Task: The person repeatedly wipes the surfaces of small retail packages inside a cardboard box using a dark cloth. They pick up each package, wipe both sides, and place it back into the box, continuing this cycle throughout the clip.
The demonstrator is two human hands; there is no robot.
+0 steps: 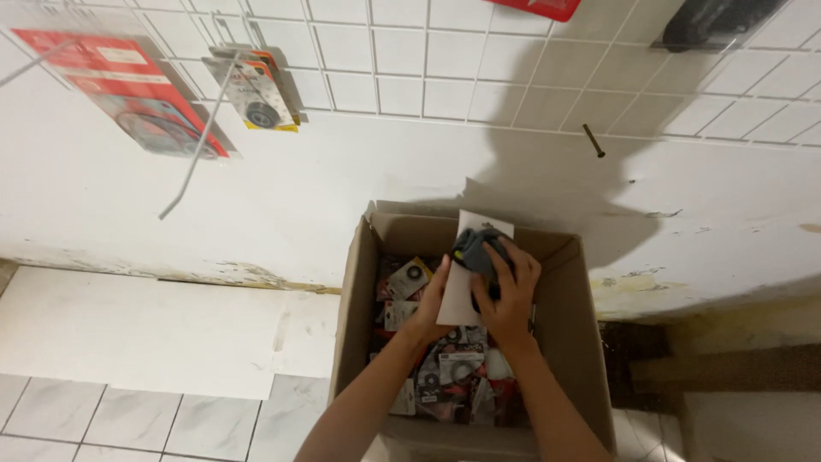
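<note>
- A carded pack (469, 272), a white backing card with a dark grey item on its front, is held just above the open cardboard box (355, 282).
- The right hand (506, 295) is closed around the grey item; the left hand (430, 301) is pressed to the card's left edge.
- The pack is judged light, its card thin and bendable; it is best gripped at the bulky item.
- More carded packs (453, 376) are piled inside the box.

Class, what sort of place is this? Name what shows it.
Probably a hardware shop or its stockroom: carded packs hang on a wire wall grid, and a cardboard box holds many similar packs.
</note>
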